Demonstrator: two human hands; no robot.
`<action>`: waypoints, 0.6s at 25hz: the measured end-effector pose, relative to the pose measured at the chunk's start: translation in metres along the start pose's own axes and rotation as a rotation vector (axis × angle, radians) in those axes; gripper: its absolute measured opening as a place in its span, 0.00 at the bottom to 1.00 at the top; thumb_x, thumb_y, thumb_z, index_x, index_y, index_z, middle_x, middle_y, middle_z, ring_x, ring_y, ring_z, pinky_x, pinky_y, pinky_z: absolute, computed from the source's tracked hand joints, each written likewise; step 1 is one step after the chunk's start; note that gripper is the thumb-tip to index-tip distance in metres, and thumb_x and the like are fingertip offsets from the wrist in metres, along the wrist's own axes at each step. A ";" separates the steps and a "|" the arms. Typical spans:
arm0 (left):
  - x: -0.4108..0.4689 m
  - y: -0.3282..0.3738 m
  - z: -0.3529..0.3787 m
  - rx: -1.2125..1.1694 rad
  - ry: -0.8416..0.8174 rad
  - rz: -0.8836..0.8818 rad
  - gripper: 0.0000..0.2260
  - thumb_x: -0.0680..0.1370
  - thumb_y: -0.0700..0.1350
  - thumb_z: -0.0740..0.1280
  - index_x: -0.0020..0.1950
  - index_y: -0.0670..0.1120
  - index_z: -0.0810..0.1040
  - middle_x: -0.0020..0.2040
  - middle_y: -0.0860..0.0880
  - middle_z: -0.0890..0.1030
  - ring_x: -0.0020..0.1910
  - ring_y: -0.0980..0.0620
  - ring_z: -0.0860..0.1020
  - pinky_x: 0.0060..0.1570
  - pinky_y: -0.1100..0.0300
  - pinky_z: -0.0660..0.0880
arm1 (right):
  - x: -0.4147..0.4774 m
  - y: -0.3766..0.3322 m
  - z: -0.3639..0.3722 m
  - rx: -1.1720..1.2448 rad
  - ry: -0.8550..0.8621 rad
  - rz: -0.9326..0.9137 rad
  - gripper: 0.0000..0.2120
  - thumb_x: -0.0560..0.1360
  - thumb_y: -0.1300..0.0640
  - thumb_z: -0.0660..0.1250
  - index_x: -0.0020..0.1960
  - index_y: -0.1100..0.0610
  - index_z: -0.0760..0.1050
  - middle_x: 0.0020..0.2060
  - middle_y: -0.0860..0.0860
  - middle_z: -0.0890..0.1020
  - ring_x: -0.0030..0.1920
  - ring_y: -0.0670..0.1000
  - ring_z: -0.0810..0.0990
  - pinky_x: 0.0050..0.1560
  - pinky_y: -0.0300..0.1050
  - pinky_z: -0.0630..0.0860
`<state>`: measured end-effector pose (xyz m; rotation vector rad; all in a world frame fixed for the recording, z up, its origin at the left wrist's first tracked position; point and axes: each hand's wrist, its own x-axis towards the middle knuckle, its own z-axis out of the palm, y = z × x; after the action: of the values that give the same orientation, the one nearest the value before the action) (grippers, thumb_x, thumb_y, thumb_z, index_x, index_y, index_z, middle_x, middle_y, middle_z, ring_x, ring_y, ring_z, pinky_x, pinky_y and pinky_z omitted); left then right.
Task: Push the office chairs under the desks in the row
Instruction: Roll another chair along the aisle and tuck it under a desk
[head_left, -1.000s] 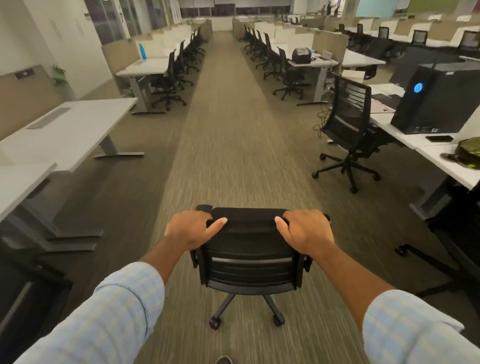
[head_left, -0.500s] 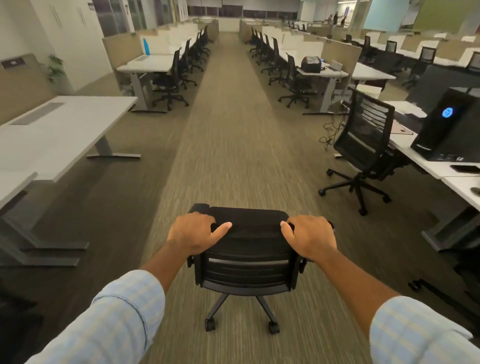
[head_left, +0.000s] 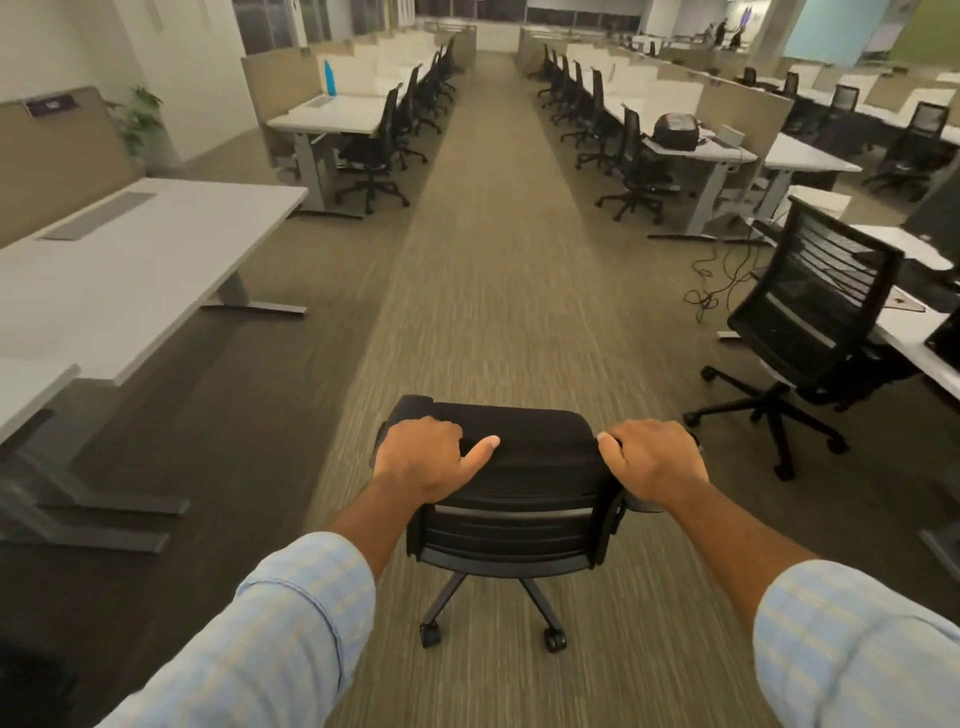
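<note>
A black mesh-backed office chair (head_left: 511, 525) on castors stands in the middle of the carpeted aisle, its back towards me. My left hand (head_left: 423, 457) grips the top left corner of the backrest, thumb lying along the top edge. My right hand (head_left: 652, 460) grips the top right corner. A second black office chair (head_left: 810, 317) stands at the right, pulled out from a white desk (head_left: 914, 343) and angled into the aisle. White desks (head_left: 130, 275) without chairs line the left side.
Further rows of desks with chairs tucked in run along both sides of the aisle (head_left: 488, 218). Loose cables (head_left: 719, 280) lie on the floor at the right. A black bag (head_left: 675, 130) sits on a right-hand desk. Grey desk feet (head_left: 104, 519) jut out at the left.
I have moved forward along the aisle with the chair held in both hands. The desks and the pulled-out chair at the right have come closer and slid towards the frame's edges.
</note>
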<state>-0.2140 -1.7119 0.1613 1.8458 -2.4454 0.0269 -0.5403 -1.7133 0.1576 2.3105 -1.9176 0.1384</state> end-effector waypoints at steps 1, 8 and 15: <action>0.015 -0.008 0.001 0.005 -0.002 -0.008 0.38 0.80 0.76 0.41 0.40 0.50 0.78 0.34 0.51 0.79 0.33 0.52 0.78 0.34 0.54 0.74 | 0.019 0.000 0.003 0.009 0.002 -0.011 0.25 0.83 0.40 0.47 0.36 0.48 0.73 0.31 0.46 0.76 0.33 0.50 0.77 0.40 0.51 0.73; 0.114 -0.073 0.004 0.027 -0.003 -0.109 0.37 0.83 0.75 0.45 0.43 0.49 0.81 0.36 0.50 0.81 0.35 0.51 0.79 0.34 0.54 0.71 | 0.167 -0.011 0.025 0.054 0.008 -0.112 0.22 0.84 0.42 0.48 0.34 0.46 0.67 0.32 0.46 0.75 0.36 0.53 0.78 0.41 0.51 0.69; 0.199 -0.137 0.000 -0.036 -0.059 -0.251 0.33 0.83 0.74 0.47 0.41 0.51 0.78 0.35 0.52 0.80 0.33 0.55 0.77 0.31 0.58 0.65 | 0.316 -0.033 0.048 0.093 0.009 -0.244 0.24 0.83 0.40 0.48 0.34 0.48 0.69 0.30 0.46 0.73 0.33 0.52 0.76 0.37 0.50 0.68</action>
<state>-0.1364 -1.9411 0.1715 2.1515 -2.2138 -0.0870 -0.4502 -2.0214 0.1578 2.5762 -1.6400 0.2155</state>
